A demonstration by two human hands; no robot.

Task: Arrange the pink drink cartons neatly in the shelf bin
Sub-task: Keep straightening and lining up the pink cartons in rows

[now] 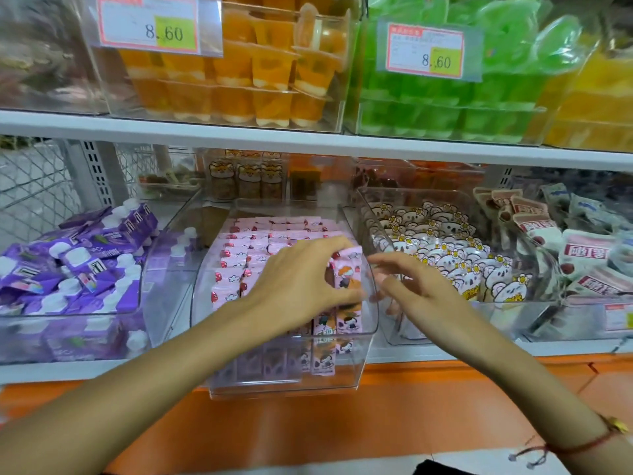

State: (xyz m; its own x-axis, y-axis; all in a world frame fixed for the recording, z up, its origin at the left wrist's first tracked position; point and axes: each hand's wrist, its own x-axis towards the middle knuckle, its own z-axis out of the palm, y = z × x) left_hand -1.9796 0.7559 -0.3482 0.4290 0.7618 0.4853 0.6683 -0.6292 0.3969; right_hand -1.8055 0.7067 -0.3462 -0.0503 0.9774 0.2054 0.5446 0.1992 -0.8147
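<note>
- Left hand point(301, 279) is gripping one pink carton point(347, 270), fingers over its top and thumb low on its side, holding it upright at the front right corner of the clear shelf bin point(371, 323).
- Right hand point(407, 286) is hovering just beside the bin's right wall, fingers spread loosely and holding nothing (whether it is touching the wall is hard to tell).
- The other pink drink cartons point(270, 241) are sitting in tidy rows filling the back and left of the bin; a few more are standing at the front, seen through the clear wall.
- Risk: the held carton is looking slightly tilted, so pushing it down could be wedging it crooked against the curved right wall or tipping its front neighbours.
- Risk: the bin is overhanging the shelf edge point(428, 353), so a hard downward press could be sliding or tilting it forward.
- Risk: the right hand is sitting close to the bear-print packets point(442, 258) in the next bin, and a careless sweep could be knocking those out of line.
- Risk: the grip is light, mostly fingertips, so the carton could be slipping and dropping sideways across the row.
</note>
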